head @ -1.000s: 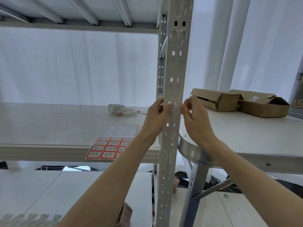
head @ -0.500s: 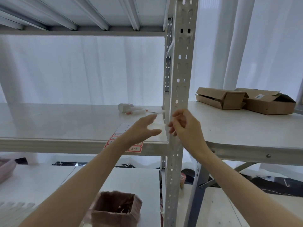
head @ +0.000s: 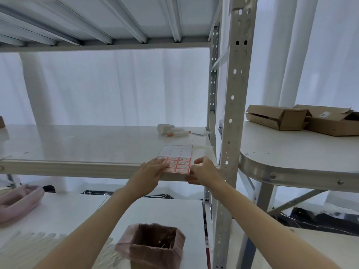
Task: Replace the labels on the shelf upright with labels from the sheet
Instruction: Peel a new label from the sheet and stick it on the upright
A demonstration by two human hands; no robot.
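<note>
The label sheet (head: 179, 152) lies at the front right of the white shelf board (head: 87, 144). Its far rows are blank and its near rows hold red-bordered labels. My left hand (head: 149, 172) rests flat on the sheet's near left part with the fingers spread. At the sheet's near right corner, by the shelf edge, my right hand (head: 204, 171) has thumb and fingers apart. Nothing shows in it. The perforated grey shelf upright (head: 232, 113) stands just right of both hands. I see no label on it from here.
A brown paper bag (head: 155, 243) stands open on the lower shelf under my arms. White tubes and a marker (head: 174, 131) lie further back. Two cardboard boxes (head: 277, 117) sit on the round-edged table (head: 291, 152) at the right. A pink pouch (head: 19, 200) lies lower left.
Both hands have left the upright and dropped left to the label sheet. The view has tilted down, so the paper bag shows.
</note>
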